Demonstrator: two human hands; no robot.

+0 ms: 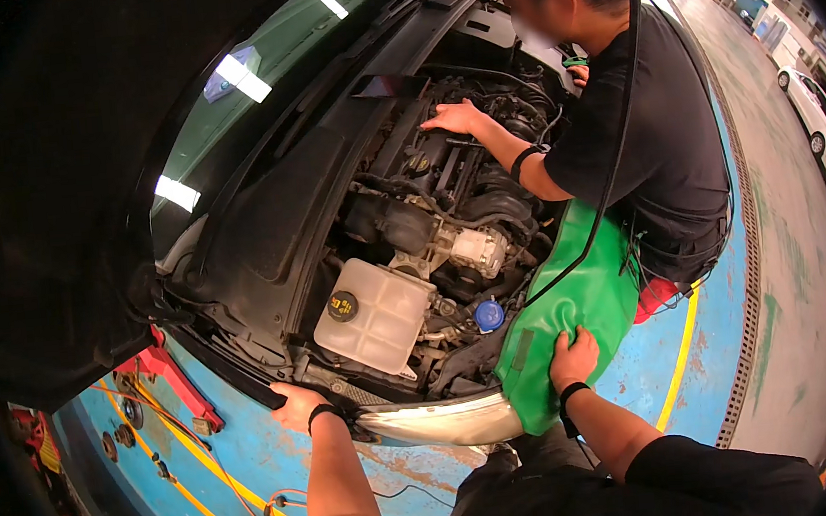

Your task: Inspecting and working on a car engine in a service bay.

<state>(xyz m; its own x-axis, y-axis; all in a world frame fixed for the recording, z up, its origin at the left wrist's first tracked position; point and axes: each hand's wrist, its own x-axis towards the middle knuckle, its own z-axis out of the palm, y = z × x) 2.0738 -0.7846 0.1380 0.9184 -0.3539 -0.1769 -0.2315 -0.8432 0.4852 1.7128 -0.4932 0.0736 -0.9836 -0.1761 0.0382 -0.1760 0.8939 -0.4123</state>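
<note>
My left hand (298, 407) rests on the fender edge (264, 396) at the near left of an open engine bay, its fingers laid over the edge. My right hand (574, 358) lies on a green fender cover (597, 286) draped over the car's front, fingers extended against it. Between my hands is the headlight (442, 421). Beyond it sit a whitish coolant tank (375, 316) with a black cap (342, 306) and a blue-capped filler (489, 316). Neither hand holds a loose object.
A co-worker in black (661, 118) leans over the far engine, one hand (455, 117) reaching in. A thin black rod (611, 162) slants up from the bay. The raised hood (44, 192) is at left. A red lift arm (178, 382) and orange hoses (225, 471) lie on the blue floor.
</note>
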